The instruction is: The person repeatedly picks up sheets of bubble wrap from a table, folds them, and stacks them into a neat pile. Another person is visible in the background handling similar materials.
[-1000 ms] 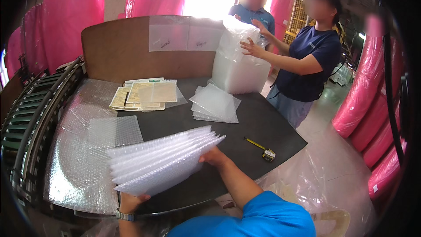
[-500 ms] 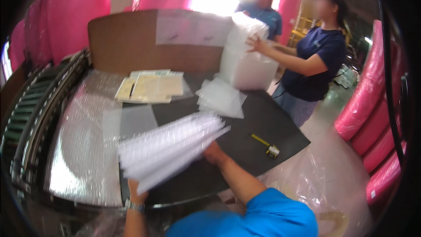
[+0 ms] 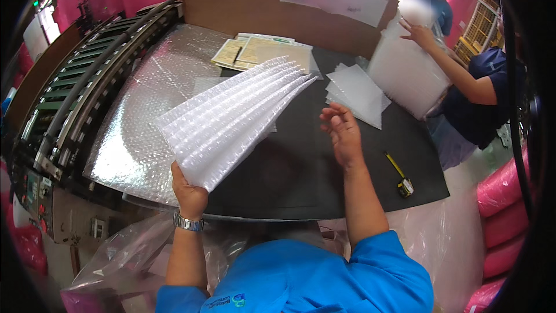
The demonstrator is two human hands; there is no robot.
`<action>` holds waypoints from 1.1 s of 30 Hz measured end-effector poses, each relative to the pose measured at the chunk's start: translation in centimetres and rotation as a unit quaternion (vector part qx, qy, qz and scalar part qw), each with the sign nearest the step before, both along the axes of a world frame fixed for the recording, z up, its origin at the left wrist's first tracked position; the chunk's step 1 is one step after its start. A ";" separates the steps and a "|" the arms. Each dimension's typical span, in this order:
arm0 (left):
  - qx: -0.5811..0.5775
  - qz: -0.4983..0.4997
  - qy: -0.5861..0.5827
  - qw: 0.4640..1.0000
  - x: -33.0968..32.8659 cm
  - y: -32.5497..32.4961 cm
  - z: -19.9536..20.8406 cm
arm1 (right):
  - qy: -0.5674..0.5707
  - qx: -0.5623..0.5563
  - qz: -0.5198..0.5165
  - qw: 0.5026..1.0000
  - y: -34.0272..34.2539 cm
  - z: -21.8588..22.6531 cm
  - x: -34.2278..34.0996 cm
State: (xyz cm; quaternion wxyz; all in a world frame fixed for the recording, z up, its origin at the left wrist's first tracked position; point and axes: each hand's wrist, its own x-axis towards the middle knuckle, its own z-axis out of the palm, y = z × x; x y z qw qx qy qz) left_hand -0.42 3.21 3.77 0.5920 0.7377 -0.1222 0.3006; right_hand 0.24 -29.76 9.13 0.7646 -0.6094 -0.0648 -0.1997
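My left hand [image 3: 190, 192], with a metal watch on its wrist, grips the near end of a fanned stack of clear bubble-wrap sheets [image 3: 231, 119]. The stack is held tilted above the black tabletop [image 3: 295, 168], its far end spread out. Apart from it, to the right, my right hand [image 3: 341, 130] is raised with fingers spread and slightly curled, holding nothing. Just beyond that hand, a few loose translucent sheets [image 3: 360, 95] lie overlapping on the table.
A yellow-black tape measure [image 3: 404, 185] lies partly extended at right. Papers with a pen [image 3: 260, 52] rest at the back before a cardboard panel [image 3: 231, 0]. Bubble wrap [image 3: 139, 122] covers the left side beside a roller machine [image 3: 98, 75]. A co-worker's hand [image 3: 420, 33] holds a large translucent bundle [image 3: 405, 69].
My right hand has let go of the bubble-wrap stack and moved right, opening. My left hand still holds the stack, which is now lifted more. The view has turned.
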 end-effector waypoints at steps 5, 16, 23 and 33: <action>0.101 0.046 -0.051 0.993 -1.0 1.4 1.1 | -0.097 -0.135 -0.071 0.983 1.0 6.4 0.6; 0.139 0.073 -0.055 0.986 -2.0 1.9 0.6 | -0.166 -0.419 0.103 0.887 5.5 14.0 1.8; 0.174 0.089 -0.066 0.978 -2.3 1.9 1.1 | -0.195 -0.487 0.138 0.840 6.8 10.9 2.1; 0.192 0.071 -0.078 0.976 -2.5 2.7 1.3 | -0.150 -0.498 0.197 0.831 6.8 10.3 2.4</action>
